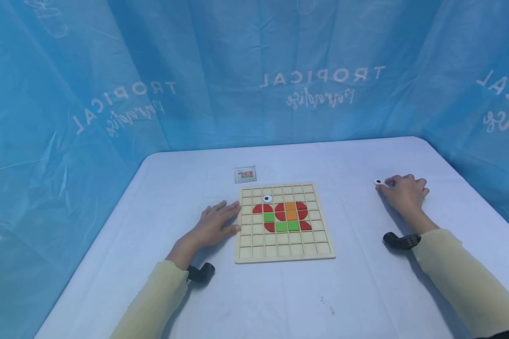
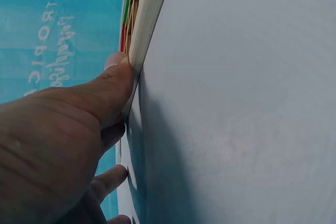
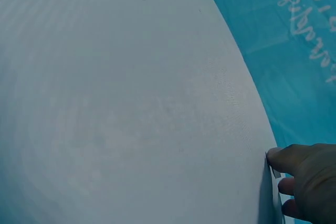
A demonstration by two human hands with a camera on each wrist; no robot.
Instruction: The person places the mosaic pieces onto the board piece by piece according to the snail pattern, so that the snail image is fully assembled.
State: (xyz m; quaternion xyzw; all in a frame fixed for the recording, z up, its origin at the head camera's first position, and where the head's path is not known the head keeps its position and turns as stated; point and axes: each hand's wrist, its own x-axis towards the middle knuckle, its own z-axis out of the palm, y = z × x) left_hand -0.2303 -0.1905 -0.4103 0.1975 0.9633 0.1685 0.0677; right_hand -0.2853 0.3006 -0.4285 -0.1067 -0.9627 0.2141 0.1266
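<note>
A pale wooden grid board (image 1: 285,248) lies on the table, bearing red, green and orange tiles (image 1: 292,215) and a white disc with a black dot (image 1: 267,198). My left hand (image 1: 214,225) rests at the board's left edge with fingers stretched out. In the left wrist view, the thumb (image 2: 116,77) touches the board's side (image 2: 151,17). Far to the right, my right hand (image 1: 407,194) pinches a second black-dotted white disc (image 1: 378,181) at the fingertips, low over the cloth. The right wrist view shows the thumb and curled fingers (image 3: 310,177); the disc is mostly hidden there.
A small card (image 1: 245,174) with a grid picture in similar colours lies behind the board. White cloth (image 1: 296,296) covers the table, and blue printed curtains (image 1: 237,70) hang behind and at the sides. Each wrist wears a black camera mount (image 1: 400,241).
</note>
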